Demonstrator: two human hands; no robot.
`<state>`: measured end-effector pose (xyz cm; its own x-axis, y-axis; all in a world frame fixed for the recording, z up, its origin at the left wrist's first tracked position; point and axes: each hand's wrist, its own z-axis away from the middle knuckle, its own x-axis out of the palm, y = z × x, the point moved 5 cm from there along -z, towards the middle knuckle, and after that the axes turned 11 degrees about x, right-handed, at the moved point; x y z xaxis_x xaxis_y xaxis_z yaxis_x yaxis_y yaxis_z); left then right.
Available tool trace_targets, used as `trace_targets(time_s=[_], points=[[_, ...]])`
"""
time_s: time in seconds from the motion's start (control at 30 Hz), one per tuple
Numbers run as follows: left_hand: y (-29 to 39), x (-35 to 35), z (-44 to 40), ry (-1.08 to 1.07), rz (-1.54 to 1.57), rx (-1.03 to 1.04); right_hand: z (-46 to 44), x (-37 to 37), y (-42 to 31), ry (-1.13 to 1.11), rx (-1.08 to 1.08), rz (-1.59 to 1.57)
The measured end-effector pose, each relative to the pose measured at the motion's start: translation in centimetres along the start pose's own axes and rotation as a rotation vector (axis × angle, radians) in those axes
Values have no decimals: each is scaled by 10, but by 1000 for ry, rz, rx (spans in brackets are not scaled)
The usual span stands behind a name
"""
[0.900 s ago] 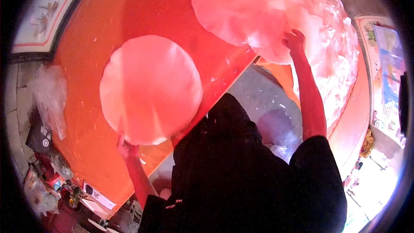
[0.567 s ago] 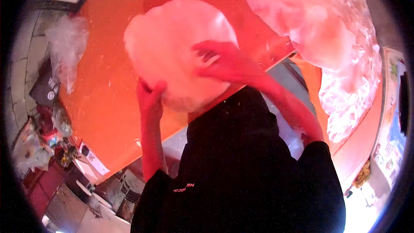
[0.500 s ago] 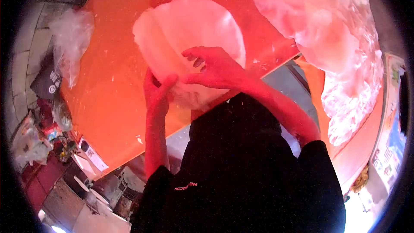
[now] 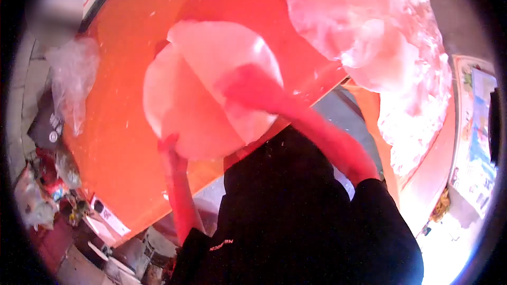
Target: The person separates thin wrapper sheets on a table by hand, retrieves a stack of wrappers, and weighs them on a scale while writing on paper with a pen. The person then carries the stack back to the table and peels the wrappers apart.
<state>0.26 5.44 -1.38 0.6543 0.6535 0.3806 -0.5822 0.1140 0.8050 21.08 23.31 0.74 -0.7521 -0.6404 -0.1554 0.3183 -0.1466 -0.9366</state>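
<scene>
Thin, pale, round sheets lie on the orange tabletop in front of me, with a straight edge or fold running diagonally across them. Their material is hard to make out. My left hand pinches the near left rim, thumb on top and the other fingers mostly out of sight beneath. Over the right half is my right hand, smeared by motion; I cannot tell how its fingers are set.
A big heap of similar thin round sheets fills the right side. Clear plastic hangs at the table's left edge. The orange tabletop ends close to my body. Assorted bags and objects sit at lower left.
The left part of the sheets has spread out toward the left and near side, with my left hand moving left and down. My right hand has come away from the left one.
</scene>
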Motion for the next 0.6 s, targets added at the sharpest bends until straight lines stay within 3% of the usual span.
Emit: trace_targets(time_s=[0.03,0.13,0.23,0.3,0.47,0.53,0.6], points=[[-2,-8,-4,-132,108,26,6,-30,-21,-50,55,-178],[-20,-41,-15,-103,117,-32,40,-130,-113,-58,163,-620],[-34,-67,-27,-38,148,-44,32,-197,-175,103,-78,-714],[-34,-63,-28,-23,144,-49,26,-230,-170,154,-157,-748],[-33,-54,-29,52,89,-22,35,-319,-27,503,-100,-712],[-33,-63,-30,23,72,-54,36,-317,64,588,125,-883],[-34,-56,-28,-12,45,-95,36,-323,182,587,265,-790]])
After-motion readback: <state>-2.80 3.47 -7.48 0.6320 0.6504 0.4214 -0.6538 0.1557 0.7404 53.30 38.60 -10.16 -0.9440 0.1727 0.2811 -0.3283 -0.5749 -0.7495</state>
